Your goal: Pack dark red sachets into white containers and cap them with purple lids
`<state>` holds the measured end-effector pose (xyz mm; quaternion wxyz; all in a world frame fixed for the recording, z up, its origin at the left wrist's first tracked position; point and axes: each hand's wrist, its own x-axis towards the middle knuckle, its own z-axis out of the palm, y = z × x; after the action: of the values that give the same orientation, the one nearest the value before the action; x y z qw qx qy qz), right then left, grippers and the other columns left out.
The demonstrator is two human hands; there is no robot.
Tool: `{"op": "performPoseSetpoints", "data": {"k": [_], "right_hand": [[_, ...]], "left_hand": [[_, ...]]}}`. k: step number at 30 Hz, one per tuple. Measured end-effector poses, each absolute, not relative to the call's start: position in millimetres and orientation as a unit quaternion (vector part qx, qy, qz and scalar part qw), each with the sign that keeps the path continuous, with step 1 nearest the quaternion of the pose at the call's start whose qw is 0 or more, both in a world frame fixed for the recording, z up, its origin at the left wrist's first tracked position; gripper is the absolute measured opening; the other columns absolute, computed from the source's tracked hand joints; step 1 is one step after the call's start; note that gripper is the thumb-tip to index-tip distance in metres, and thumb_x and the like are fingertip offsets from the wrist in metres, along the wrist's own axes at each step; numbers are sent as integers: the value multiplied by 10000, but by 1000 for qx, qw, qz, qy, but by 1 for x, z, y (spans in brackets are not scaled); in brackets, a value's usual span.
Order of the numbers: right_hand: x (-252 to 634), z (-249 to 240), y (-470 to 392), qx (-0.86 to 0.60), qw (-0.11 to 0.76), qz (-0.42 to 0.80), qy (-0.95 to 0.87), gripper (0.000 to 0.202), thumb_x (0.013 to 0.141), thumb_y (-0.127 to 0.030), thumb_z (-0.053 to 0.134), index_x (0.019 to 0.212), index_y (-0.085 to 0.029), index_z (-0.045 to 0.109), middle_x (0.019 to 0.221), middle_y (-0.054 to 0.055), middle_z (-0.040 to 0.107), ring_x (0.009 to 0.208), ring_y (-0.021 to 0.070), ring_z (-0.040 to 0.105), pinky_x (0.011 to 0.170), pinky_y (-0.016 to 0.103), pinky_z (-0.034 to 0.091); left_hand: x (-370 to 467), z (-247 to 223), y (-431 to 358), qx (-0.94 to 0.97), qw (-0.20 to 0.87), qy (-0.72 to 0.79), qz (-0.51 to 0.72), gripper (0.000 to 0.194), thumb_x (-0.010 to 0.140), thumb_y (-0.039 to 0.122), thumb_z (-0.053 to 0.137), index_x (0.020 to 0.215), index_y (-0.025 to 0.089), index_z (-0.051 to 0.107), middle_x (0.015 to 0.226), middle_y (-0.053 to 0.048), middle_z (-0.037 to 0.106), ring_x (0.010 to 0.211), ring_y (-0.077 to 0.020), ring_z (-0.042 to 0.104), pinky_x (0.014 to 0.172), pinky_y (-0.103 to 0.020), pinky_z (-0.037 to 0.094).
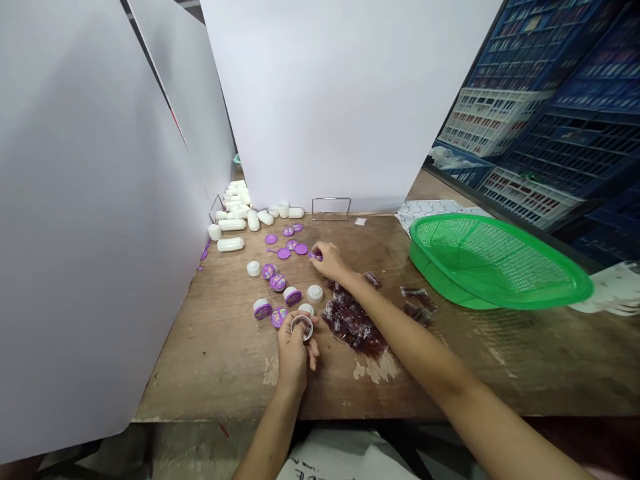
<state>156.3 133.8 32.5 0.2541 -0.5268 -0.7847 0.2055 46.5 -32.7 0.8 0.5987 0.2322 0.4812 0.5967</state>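
Observation:
My left hand (294,347) holds a small white cup (301,328) with its open top facing up, something dark inside, and the thumb over it. Farther back, my right hand (327,259) has its fingers closed on a purple lid (315,255). Loose purple lids (284,253) lie just left of that hand. Between the hands and to the left are several white cups with purple lids (278,283) and a few upturned white cups (315,293). A pile of dark red sachets (353,323) lies beneath my right forearm.
A green basket (500,260) stands at the right. Stacked white cups (231,225) fill the back left corner. White panels (325,100) rise behind and at the left, with a wire stand (331,208) at the back. Loose sachets (419,298) lie near the basket.

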Motion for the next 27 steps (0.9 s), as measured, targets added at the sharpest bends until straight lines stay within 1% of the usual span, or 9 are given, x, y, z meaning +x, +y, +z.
{"op": "performPoseSetpoints", "data": {"k": [3,7,10,13,15,17,21,24,27], "right_hand": [[164,45,66,-468,281,261,-796,186,848,-202,588,1033,-215,587,1034,16,681,911,150,622,805,272,487],[167,40,-11,-361,386,330,-782,158,842,-130,586,964,-222,627,1126,42,674,1100,194,573,972,360,438],[168,26,-30,-410,434,304,-742,158,873,-128,550,984,-219,615,1135,65,668,1084,203,571,950,380,453],[167,17,-33,-431,450,267,-735,151,886,-130,524,978,-220,603,1156,73,660,1061,218,566,932,409,464],[165,14,-36,-428,448,243,-746,180,883,-125,508,1011,-219,592,1218,86,631,1056,231,551,929,434,469],[162,12,-39,-429,444,241,-749,255,849,-116,527,1076,-222,571,1259,102,596,1051,240,546,931,447,480],[159,6,-37,-456,455,341,-685,386,788,-140,592,1158,-236,534,1181,100,591,1073,233,581,870,377,546],[162,1,-30,-478,468,379,-640,320,823,-204,584,1138,-232,538,1099,78,631,993,219,622,776,331,563],[163,1,-27,-490,483,330,-646,251,829,-170,549,1075,-220,565,1003,68,665,930,220,630,822,352,531]], "left_hand": [[49,1,-33,225,590,484,606,264,703,329,613,906,187,520,695,49,618,283,-36,422,207,-128,243],[60,4,-35,202,619,454,608,261,744,330,648,945,190,558,522,95,529,273,-40,380,242,-129,282],[68,7,-37,137,676,385,613,211,795,343,604,910,167,614,583,49,602,351,-59,487,363,-161,451],[70,11,-36,58,686,357,631,262,891,326,475,966,160,662,840,-33,717,739,-111,689,748,-196,560],[68,12,-36,45,681,373,628,313,922,332,429,1048,172,666,1059,-59,716,1045,-141,651,922,-217,503],[64,12,-37,70,686,387,612,359,921,389,434,1122,187,654,1196,-62,677,1199,-172,571,999,-257,463],[54,13,-40,169,671,415,591,439,834,446,577,1200,208,626,1319,-70,611,1303,-230,480,1013,-312,459],[49,18,-42,242,663,441,554,507,777,401,666,1239,207,591,1235,-102,656,1237,-273,541,945,-364,504],[48,23,-44,313,613,462,559,477,777,349,688,1221,227,560,1153,-89,683,1104,-241,626,890,-341,518]]}}
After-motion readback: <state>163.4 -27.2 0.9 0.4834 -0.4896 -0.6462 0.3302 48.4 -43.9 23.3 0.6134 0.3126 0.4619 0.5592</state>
